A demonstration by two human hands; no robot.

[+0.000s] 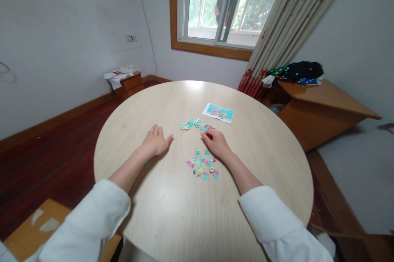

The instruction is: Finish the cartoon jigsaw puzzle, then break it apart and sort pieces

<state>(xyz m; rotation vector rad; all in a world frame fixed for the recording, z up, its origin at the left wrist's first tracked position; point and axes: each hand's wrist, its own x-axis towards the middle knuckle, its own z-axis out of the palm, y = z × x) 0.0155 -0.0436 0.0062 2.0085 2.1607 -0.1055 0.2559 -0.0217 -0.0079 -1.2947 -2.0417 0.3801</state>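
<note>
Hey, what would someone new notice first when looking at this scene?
First, two hands on the round wooden table: the left hand lies flat, the right hand has its fingertips at a scatter of teal puzzle pieces. A more colourful pile of pieces lies beside the right wrist, and a small picture card sits just beyond, toward the window.

table: centre | left hand: on table, left of middle | right hand: on table, right of left hand | far pieces: at right hand's far edge | near pieces: between forearms, beside right wrist | card: far-right of far pieces | desk: right of table | cabinet: far left | window: far
</note>
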